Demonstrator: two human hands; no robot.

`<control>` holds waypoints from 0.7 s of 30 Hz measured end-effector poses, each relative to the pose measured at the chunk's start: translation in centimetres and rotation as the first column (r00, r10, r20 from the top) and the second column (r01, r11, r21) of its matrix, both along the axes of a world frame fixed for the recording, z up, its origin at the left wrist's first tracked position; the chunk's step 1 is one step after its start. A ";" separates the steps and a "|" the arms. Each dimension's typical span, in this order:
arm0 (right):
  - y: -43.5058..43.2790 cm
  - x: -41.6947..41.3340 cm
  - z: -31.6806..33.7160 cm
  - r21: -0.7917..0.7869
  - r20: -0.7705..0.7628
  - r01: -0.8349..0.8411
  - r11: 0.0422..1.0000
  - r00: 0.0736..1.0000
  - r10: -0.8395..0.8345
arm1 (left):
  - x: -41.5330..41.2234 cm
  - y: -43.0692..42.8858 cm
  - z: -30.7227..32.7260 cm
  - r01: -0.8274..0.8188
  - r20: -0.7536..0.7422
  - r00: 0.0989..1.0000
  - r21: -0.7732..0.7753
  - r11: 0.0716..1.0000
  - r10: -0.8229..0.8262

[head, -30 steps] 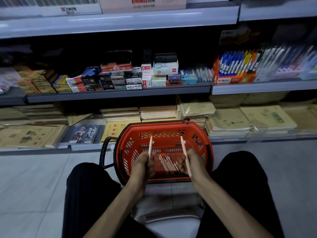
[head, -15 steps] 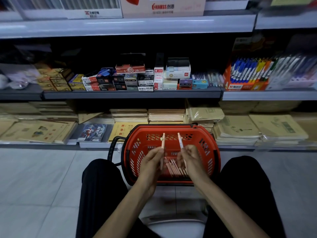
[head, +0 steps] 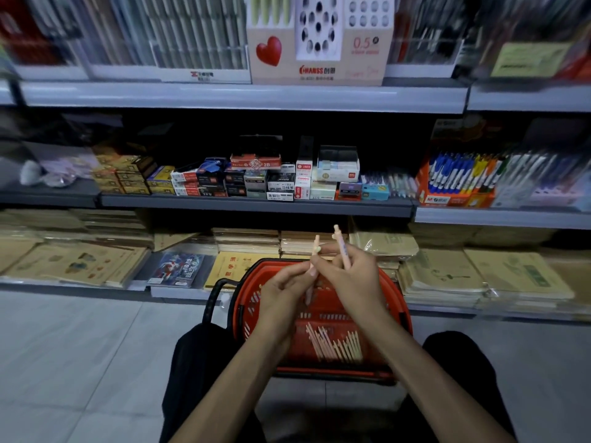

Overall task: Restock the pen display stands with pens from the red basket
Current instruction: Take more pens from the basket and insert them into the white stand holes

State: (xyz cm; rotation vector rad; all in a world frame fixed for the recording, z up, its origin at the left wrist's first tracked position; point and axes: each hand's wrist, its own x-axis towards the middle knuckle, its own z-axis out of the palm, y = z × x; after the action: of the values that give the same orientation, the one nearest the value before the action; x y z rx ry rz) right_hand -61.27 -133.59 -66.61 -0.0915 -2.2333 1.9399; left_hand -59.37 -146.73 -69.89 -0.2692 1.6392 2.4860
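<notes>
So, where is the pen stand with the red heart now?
The heart pen stand is top centre in the head view, on the upper shelf, right of a clear pen rack and above the red basket.

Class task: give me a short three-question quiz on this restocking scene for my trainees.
1. True or false: pens lie in the basket.
2. The right hand's grip is on: A a pen, B a notebook, C nothing.
3. Fill in: the stand shows a red ____.
Key: 1 true; 2 A; 3 heart.
</notes>
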 end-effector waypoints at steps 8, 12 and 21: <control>1.1 -4.5 9.9 -0.041 -0.141 -0.043 0.998 0.989 0.037 | -4.9 -1.1 10.2 -0.062 -0.330 0.942 -0.351 0.934 -0.061; 1.1 -7.0 15.6 -0.038 -0.216 -0.053 0.998 0.975 0.043 | -7.6 -1.1 16.0 -0.136 -0.457 0.887 -0.408 0.903 -0.073; 3.6 -13.1 26.3 0.134 -0.337 -0.038 0.990 0.938 0.082 | -14.8 0.4 27.5 -0.181 -0.540 0.830 -0.495 0.850 -0.138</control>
State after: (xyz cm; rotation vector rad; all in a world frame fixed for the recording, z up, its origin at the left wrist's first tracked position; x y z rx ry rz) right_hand -74.36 -129.96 -40.32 0.3117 -2.1353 1.6818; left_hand -74.22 -146.29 -42.36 0.4507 2.5590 2.1779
